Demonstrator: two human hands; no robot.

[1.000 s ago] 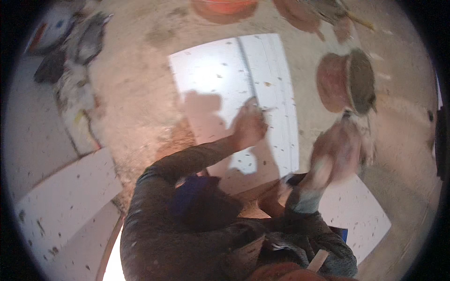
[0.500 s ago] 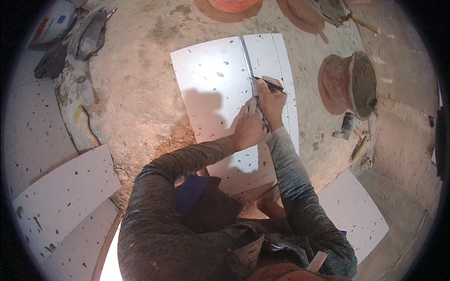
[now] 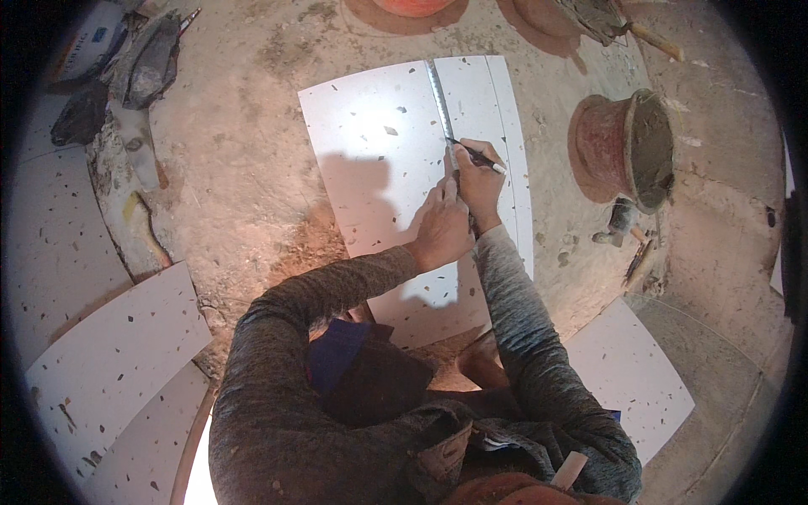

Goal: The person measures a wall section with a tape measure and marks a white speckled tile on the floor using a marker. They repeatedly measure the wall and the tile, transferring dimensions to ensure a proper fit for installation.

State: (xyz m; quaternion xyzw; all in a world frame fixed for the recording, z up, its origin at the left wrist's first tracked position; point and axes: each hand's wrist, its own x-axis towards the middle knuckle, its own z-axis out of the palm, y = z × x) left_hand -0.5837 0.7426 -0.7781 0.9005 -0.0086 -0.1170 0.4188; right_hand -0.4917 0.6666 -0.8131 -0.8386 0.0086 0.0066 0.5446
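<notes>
A white tile (image 3: 362, 109) with scattered dark chips lies flat on the dusty floor in front of me. Lengthwise across it runs a narrow metal ruler (image 3: 437, 97). My left hand (image 3: 442, 227) presses down over the ruler's near part, fingers bunched on it and hiding that end. Just beyond, my right hand (image 3: 481, 187) grips a dark pen with a pale end (image 3: 498, 167), its point at the ruler's edge. A thin dark line (image 3: 503, 118) crosses the tile to the right of the ruler.
A mortar-filled bucket (image 3: 619, 147) lies to the right, near a hammer-like tool (image 3: 623, 220) and a brush (image 3: 640, 261). Similar tiles (image 3: 126, 353) lie at left, another tile (image 3: 627, 370) at lower right. A trowel (image 3: 143, 156) and a yellow-handled tool (image 3: 147, 227) rest at left.
The right hand and pen have slid slightly toward me along the ruler, and the pen's tilt has changed. My left hand stays on the ruler. The whole view has shifted a little.
</notes>
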